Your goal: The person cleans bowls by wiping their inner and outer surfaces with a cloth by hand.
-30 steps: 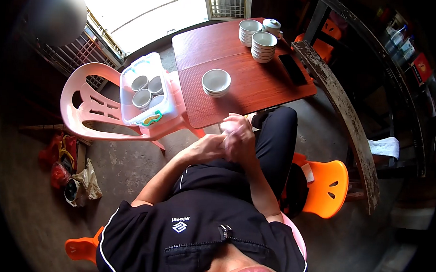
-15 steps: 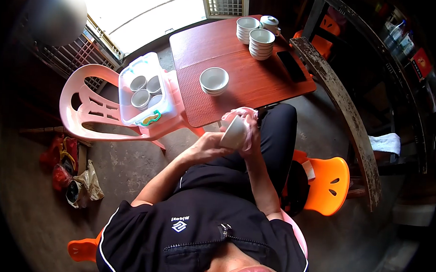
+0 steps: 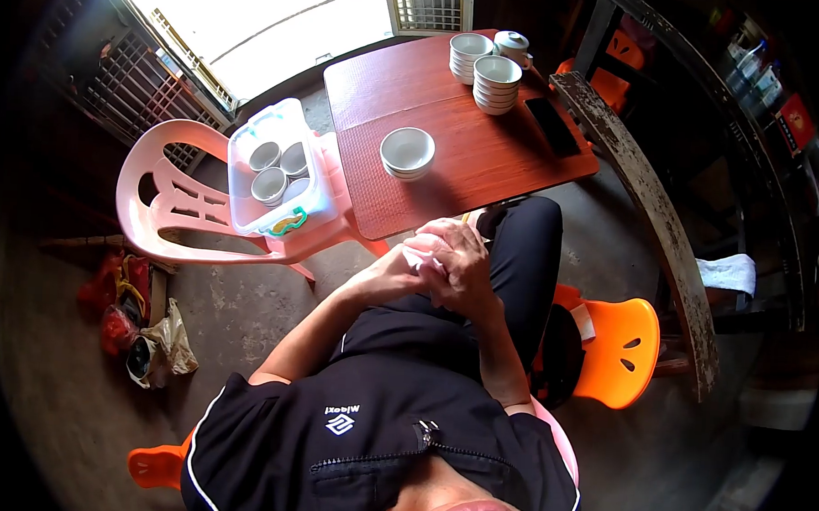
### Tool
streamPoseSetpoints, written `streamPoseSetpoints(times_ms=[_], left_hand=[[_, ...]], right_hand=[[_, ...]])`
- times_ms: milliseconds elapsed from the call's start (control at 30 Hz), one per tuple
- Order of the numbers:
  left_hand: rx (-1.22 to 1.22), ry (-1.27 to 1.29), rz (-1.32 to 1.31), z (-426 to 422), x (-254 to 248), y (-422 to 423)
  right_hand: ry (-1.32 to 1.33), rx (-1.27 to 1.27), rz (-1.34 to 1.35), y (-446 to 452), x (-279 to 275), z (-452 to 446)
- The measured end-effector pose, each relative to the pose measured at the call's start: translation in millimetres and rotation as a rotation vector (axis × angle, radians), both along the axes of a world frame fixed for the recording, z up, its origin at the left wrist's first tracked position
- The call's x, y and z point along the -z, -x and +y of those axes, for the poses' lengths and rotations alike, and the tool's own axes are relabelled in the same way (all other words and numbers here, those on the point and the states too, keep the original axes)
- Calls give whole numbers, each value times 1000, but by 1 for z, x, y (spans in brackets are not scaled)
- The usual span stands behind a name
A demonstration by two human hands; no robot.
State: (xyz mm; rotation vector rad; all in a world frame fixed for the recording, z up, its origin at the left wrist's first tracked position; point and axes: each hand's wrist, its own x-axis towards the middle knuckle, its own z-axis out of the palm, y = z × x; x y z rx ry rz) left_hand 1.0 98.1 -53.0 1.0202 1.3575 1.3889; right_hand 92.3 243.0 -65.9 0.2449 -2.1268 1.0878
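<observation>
My right hand point(image 3: 464, 267) is closed over a pink cloth point(image 3: 425, 259), pressing it against what my left hand point(image 3: 390, 275) grips. The white bowl, plain to see in my left hand a moment earlier, is now almost wholly hidden behind the cloth and fingers. Both hands meet above my lap, close to the near edge of the red-brown table point(image 3: 367, 185). Just beyond them on the table stands a short stack of white bowls point(image 3: 407, 155).
Taller bowl stacks point(image 3: 496, 86) stand at the table's far right, beside a lidded white cup point(image 3: 511, 48) and a black phone point(image 3: 552, 127). A clear plastic box point(image 3: 238, 198) with several bowls rests on a pink chair point(image 3: 142, 216). An orange stool point(image 3: 629, 352) is at right.
My right hand has moved left and over the bowl with the cloth. The bowl has turned and dropped out of sight between my hands. The view has shifted slightly.
</observation>
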Motion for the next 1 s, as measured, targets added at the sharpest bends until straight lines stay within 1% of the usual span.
streamPoseSetpoints(times_ms=[33,67,133,167,200,267,367,400,467,500,533,600,633,667,700,733,767,800,833,867,933,1000], left_hand=[[21,-15,67,0,2,0],[-5,32,64,-1,3,-2],[-61,121,59,-2,-5,-10],[-66,113,53,-2,-9,-15],[-44,20,203,0,-8,-15],[-122,-19,411,9,-8,-23],[-39,-77,653,12,-6,-18],[25,18,468,7,-14,-17],[-34,177,-105,5,-17,-14],[-65,172,-86,3,-14,-7],[-59,157,-131,1,-15,-5],[-104,134,-61,0,-6,-8],[-102,99,102,1,-4,-12],[-100,61,267,2,-3,-15],[-95,103,414,6,-15,-22],[-124,50,452,8,-11,-24],[-155,-6,490,11,-6,-24],[-187,-62,527,13,-4,-25],[-114,-18,391,9,-5,-19],[-19,118,196,6,-8,-11],[-81,124,-236,5,-6,-3],[-122,57,-286,5,-3,-2]], right_hand=[[131,-34,12,4,7,3],[439,-139,-17,8,15,5],[1304,-491,-87,14,18,6],[1621,-654,-76,18,23,5],[1819,-788,-128,26,21,0],[1967,-867,-57,24,18,-11],[1890,-762,-226,24,37,14],[1789,-600,-184,21,33,14],[1419,-371,-211,17,27,11],[1239,-341,-357,8,4,10],[1217,-337,-278,9,4,6],[1583,-401,-150,18,25,3],[1714,-736,-65,25,53,2],[1826,-1071,-40,33,81,2],[1797,-972,-16,28,80,-6],[1765,-874,4,23,69,-14],[1831,-1021,-11,21,55,-7],[1804,-872,-54,22,57,1],[1773,-726,-100,22,60,9],[1735,-582,-149,20,62,12],[1315,-343,-133,9,21,1],[1422,-281,-78,13,22,-1]])
